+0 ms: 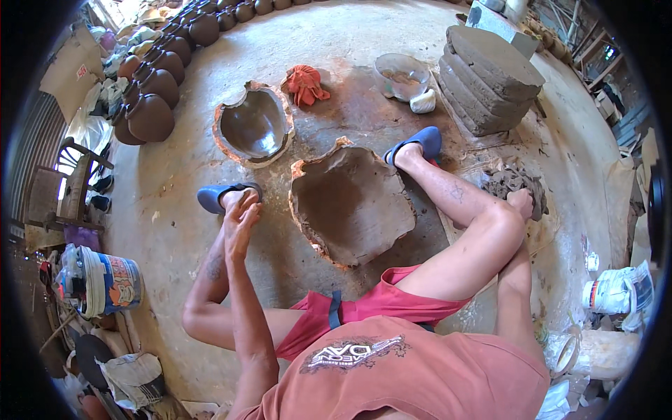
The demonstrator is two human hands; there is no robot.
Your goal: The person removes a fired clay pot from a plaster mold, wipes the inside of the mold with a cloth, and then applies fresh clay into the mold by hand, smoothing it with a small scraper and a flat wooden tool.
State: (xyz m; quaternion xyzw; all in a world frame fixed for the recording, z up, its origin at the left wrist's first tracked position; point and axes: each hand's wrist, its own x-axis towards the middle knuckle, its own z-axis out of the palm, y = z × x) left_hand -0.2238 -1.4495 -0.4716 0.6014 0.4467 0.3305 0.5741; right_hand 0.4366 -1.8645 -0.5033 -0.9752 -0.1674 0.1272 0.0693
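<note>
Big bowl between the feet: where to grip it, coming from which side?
Likely by the outer rim, two-handed: left hand from the left, where reddish rim shows beyond the grey lining; right hand opposite, from the near right, since the right leg crowds the far right. The bowl is broad, so one-sided lifting may tip it.

White lettering [355,352] on the reddish shirt [441,371], probably large red letters [123,280] on the left-side bucket [105,283]

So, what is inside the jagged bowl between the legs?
Brown clay lines the bowl. The bowl's own inner wall cannot be seen, because the clay covers it.
</note>
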